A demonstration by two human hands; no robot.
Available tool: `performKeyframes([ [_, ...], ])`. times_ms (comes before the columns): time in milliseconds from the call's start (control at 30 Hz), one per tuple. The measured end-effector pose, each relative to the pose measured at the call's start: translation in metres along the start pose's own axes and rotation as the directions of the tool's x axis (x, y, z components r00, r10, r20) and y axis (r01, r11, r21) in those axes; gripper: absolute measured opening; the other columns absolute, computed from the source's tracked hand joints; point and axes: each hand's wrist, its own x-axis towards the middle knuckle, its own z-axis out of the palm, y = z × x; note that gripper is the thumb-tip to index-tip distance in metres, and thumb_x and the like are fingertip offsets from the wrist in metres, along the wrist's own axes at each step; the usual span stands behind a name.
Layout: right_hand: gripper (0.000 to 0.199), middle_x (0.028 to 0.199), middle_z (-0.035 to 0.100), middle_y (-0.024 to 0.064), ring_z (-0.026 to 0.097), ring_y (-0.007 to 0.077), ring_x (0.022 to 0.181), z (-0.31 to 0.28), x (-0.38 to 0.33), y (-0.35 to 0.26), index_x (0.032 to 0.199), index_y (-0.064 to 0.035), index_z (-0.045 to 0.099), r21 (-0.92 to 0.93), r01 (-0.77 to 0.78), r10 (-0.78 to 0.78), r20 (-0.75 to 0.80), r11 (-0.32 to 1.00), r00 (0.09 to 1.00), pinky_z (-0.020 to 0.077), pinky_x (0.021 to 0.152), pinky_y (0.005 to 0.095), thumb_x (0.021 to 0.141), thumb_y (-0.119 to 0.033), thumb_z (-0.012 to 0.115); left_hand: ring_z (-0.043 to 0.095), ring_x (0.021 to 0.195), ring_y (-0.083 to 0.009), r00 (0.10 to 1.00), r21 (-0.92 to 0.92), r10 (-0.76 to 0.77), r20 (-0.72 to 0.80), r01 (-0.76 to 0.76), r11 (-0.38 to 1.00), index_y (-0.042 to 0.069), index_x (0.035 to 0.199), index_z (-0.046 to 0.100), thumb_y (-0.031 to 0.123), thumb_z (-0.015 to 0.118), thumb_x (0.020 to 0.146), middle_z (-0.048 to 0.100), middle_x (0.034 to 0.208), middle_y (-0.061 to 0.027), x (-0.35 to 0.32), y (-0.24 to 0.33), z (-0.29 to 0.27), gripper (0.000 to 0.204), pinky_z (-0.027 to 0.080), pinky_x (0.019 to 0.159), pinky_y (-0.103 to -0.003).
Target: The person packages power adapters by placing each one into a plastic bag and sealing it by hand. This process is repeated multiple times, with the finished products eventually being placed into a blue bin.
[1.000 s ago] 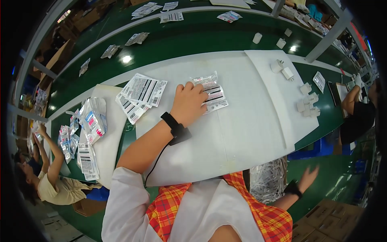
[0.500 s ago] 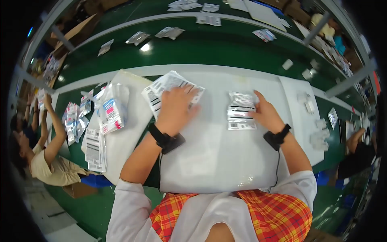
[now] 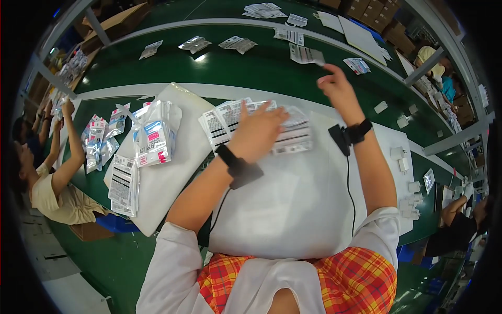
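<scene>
My left hand (image 3: 259,131) lies with fingers spread over a blurred silver printed pouch (image 3: 295,137), pressed flat on the white work surface (image 3: 282,204). Left of it, partly under that hand, several similar pouches (image 3: 217,123) overlap in a stack. My right hand (image 3: 339,89) reaches over the far edge of the white surface, index finger stretched out and thumb apart. Just beyond its fingertip, a silver pouch (image 3: 306,54) lies on the green surface; whether the finger still touches its corner is hard to make out.
More pouches (image 3: 238,44) lie spaced along the green surface (image 3: 172,68). On the left are a clear bag of packets (image 3: 154,136) and a pouch pile (image 3: 124,186). White plug-like pieces (image 3: 410,201) stand at right. A co-worker (image 3: 57,172) lifts both arms at left.
My right hand has moved up and away, and a pouch now lies on the green surface by it. My left hand has slid right, with another pouch beneath it.
</scene>
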Motion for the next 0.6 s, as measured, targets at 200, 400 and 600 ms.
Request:
performKeyframes([
  [200, 0.022, 0.091, 0.062, 0.0126, 0.060, 0.0308, 0.084, 0.020, -0.080, -0.030, 0.098, -0.0017, 0.061, -0.549, 0.270, -0.032, 0.403, 0.791, 0.915, 0.0494, 0.073, 0.0375, 0.077, -0.006, 0.057, 0.041, 0.132, -0.0280, 0.984, 0.067, 0.141, 0.112, -0.149, 0.987, 0.009, 0.125, 0.055, 0.018, 0.053, 0.090, 0.053, 0.134, -0.0072, 0.011, 0.022, 0.058, 0.036, 0.022, 0.108, -0.064],
  [400, 0.030, 0.092, 0.058, 0.0140, 0.056, 0.0331, 0.090, 0.038, -0.115, 0.017, 0.102, -0.0059, 0.060, -0.534, 0.464, -0.103, 0.571, 0.707, 0.814, 0.0482, 0.075, 0.0417, 0.073, -0.015, 0.061, 0.041, 0.132, -0.0289, 0.931, 0.043, 0.147, 0.333, -0.171, 0.984, 0.007, 0.131, 0.051, 0.027, 0.046, 0.095, 0.048, 0.141, -0.0086, 0.029, 0.021, 0.056, 0.042, 0.023, 0.107, -0.065],
  [600, 0.043, 0.099, 0.056, 0.0153, 0.054, 0.0349, 0.097, 0.007, -0.135, 0.029, 0.110, -0.0088, 0.061, -0.301, 0.406, -0.080, 0.712, 0.863, 0.698, 0.0468, 0.083, 0.0411, 0.070, -0.024, 0.066, 0.032, 0.137, -0.0344, 0.962, 0.217, 0.086, 0.259, -0.144, 0.966, 0.008, 0.137, 0.047, 0.045, 0.055, 0.088, 0.043, 0.145, -0.0076, 0.015, 0.045, 0.044, 0.061, 0.016, 0.109, -0.064],
])
